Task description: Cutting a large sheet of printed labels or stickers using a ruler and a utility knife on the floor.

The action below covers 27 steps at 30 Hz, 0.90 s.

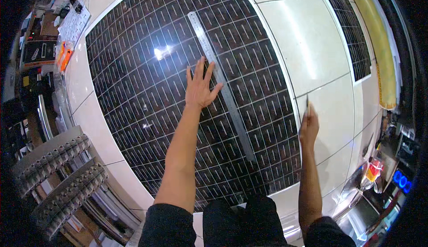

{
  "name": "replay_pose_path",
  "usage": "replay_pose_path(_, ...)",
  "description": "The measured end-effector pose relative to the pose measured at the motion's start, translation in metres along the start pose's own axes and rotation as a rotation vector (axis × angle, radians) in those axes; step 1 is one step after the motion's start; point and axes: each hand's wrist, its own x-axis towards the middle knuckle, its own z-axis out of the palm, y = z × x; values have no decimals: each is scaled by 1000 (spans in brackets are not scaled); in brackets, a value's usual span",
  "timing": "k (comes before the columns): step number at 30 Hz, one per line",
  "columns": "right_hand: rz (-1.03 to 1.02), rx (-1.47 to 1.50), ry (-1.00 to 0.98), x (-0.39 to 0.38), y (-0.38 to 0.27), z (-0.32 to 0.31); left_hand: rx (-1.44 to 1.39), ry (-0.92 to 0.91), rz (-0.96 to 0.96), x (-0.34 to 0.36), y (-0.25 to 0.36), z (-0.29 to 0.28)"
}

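A long steel ruler (231, 106) lies lengthwise on a dark gridded sheet (133, 91) patterned with short pale strokes. My left hand (200, 83) rests palm down with fingers spread, its index finger and thumb at the ruler's left edge. My right hand (308, 129), slightly blurred, is over the white floor tiles just right of the sheet, closed on a thin pointed tool (307, 102) that points away from me; its exact kind is unclear.
Metal racks (58, 171) stand at lower left. Orange tools (66, 57) and papers (73, 22) lie at upper left. A second gridded panel (345, 28) and a long yellow roll (383, 82) lie at right, with assorted items (373, 170) at lower right.
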Motion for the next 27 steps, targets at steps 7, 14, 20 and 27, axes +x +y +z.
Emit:
replay_pose_path(7,-45,-107,141,247,-37,134,-143,-6,12,4,0,-17)
replay_pose_path(14,-146,-328,251,296,-49,187,-139,-165,-82,14,-2,-20)
replay_pose_path(20,-69,-410,251,297,-51,196,-126,-264,-75,16,-4,-24)
replay_pose_path(27,50,-467,163,303,-55,194,-120,-303,-77,28,0,-36)
